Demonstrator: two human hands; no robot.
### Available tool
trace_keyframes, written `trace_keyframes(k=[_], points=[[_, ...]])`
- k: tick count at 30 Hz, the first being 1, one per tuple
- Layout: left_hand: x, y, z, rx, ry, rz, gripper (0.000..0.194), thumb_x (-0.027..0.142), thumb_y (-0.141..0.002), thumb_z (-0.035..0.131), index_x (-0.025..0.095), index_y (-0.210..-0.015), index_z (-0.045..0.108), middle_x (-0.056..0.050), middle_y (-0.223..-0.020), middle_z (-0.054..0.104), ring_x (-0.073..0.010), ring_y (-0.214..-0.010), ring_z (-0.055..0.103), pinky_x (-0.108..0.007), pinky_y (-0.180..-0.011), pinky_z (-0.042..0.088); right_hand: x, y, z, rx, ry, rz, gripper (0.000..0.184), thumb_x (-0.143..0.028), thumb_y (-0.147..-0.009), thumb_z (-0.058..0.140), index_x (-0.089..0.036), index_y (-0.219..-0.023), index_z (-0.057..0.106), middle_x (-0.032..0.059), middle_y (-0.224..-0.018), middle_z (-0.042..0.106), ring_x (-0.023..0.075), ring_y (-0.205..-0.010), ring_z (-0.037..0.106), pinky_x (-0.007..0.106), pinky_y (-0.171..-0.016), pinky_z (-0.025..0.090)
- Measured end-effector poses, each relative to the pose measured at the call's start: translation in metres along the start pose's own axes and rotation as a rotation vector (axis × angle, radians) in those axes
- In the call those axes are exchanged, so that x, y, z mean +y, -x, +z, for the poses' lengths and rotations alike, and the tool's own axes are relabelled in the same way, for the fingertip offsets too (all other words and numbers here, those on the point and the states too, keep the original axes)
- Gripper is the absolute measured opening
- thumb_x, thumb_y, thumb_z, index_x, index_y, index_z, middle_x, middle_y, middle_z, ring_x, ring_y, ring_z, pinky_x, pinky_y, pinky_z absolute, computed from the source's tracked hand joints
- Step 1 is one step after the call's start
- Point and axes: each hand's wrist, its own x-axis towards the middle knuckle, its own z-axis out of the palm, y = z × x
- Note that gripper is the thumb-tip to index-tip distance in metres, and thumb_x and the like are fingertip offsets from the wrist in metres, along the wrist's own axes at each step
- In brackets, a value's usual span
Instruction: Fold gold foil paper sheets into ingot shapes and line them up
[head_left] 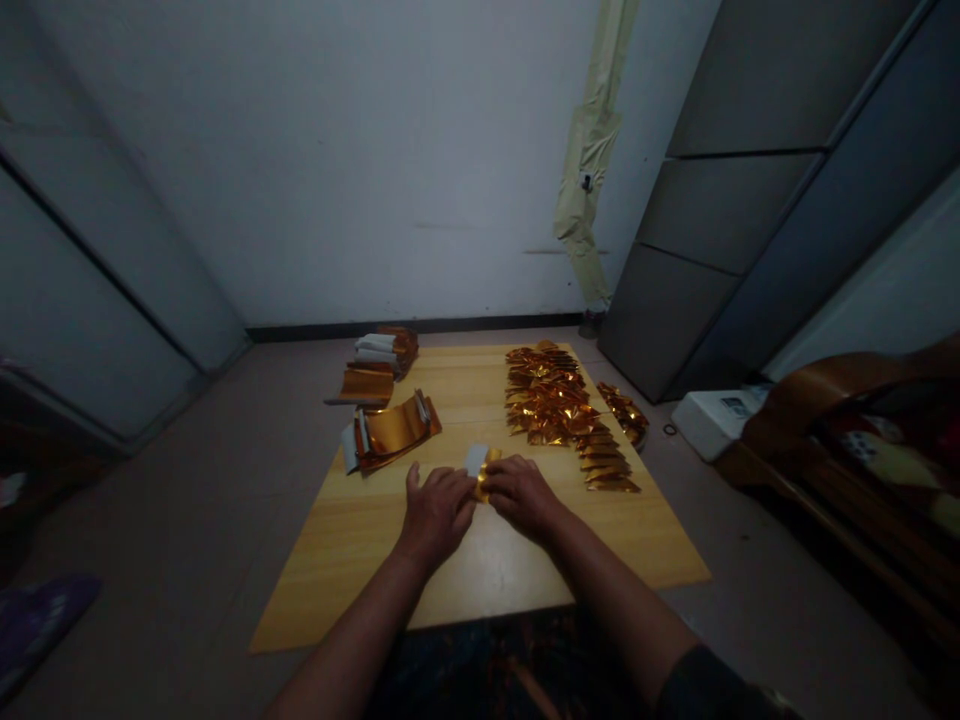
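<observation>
A small sheet of gold foil paper point(477, 461), grey on one face, is partly folded at the middle of the wooden table point(495, 570). My left hand point(439, 513) presses on its left side, fingers together and thumb out to the side. From the right, the curled fingers of my right hand point(523, 492) grip its gold edge. Left of my hands lies a curved stack of gold foil sheets point(395, 428). Rows of folded gold foil pieces point(547, 395) cover the right part of the table, with a shorter row point(604, 458) nearer to me.
More foil sheets point(367, 384) and a bundle point(386, 350) lie at the far left corner. Beyond the right edge sits a container of folded foil point(625, 415) on the floor. A refrigerator point(705, 220), a white box point(716, 420) and a wooden bench point(810, 480) stand to the right.
</observation>
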Motion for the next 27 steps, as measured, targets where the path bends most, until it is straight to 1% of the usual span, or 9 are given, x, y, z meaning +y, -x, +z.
trace_keyframes(k=[3,6,11,17,23,27], points=[[0.001,0.001,0.001,0.012,-0.028,0.007,0.025,0.023,-0.084,0.059,0.030,-0.107,0.064,-0.003,-0.117,0.071,-0.0248,-0.109,0.060,-0.064,-0.111,0.012,0.001,-0.001,0.001,0.002,-0.008,0.004,0.020,-0.023,-0.088,0.063,-0.029,-0.104,0.072,0.0015,-0.122,0.064,0.0195,-0.108,0.050,0.035,-0.090,0.032],[0.002,0.000,0.003,0.020,-0.061,0.009,0.018,0.022,-0.087,0.057,0.029,-0.102,0.064,-0.003,-0.115,0.071,-0.0234,-0.107,0.061,-0.064,-0.112,0.010,0.002,-0.001,0.002,0.007,-0.022,0.006,0.020,-0.023,-0.088,0.063,-0.030,-0.104,0.073,0.0013,-0.122,0.064,0.0193,-0.108,0.050,0.034,-0.090,0.032],[0.005,-0.001,0.006,0.027,-0.111,0.021,0.012,0.023,-0.089,0.055,0.028,-0.096,0.064,-0.003,-0.113,0.071,-0.0237,-0.106,0.061,-0.065,-0.112,0.008,0.005,-0.001,0.005,0.013,-0.026,0.012,0.017,-0.022,-0.088,0.063,-0.029,-0.099,0.074,0.0000,-0.122,0.064,0.0191,-0.109,0.051,0.034,-0.090,0.032],[0.005,-0.001,0.008,0.030,-0.143,0.028,0.012,0.023,-0.089,0.055,0.027,-0.096,0.064,-0.002,-0.112,0.071,-0.0240,-0.105,0.062,-0.067,-0.111,0.008,0.004,0.000,0.004,0.026,-0.031,-0.004,0.018,-0.022,-0.088,0.062,-0.028,-0.101,0.073,0.0015,-0.121,0.064,0.0195,-0.108,0.051,0.034,-0.090,0.032],[0.003,0.000,0.009,0.038,-0.112,0.005,0.013,0.023,-0.091,0.053,0.028,-0.095,0.064,-0.001,-0.113,0.072,-0.0224,-0.105,0.062,-0.065,-0.112,0.007,0.005,0.002,0.005,0.037,-0.019,-0.024,0.026,-0.016,-0.086,0.059,-0.029,-0.104,0.071,0.0009,-0.124,0.061,0.0190,-0.106,0.051,0.033,-0.089,0.032],[0.001,0.001,0.011,0.035,-0.078,-0.015,0.014,0.023,-0.091,0.052,0.029,-0.096,0.064,-0.002,-0.114,0.071,-0.0223,-0.106,0.061,-0.065,-0.112,0.009,0.007,0.002,0.006,0.020,0.001,-0.042,0.025,-0.019,-0.087,0.060,-0.030,-0.107,0.070,0.0020,-0.125,0.060,0.0196,-0.106,0.050,0.033,-0.088,0.032]])
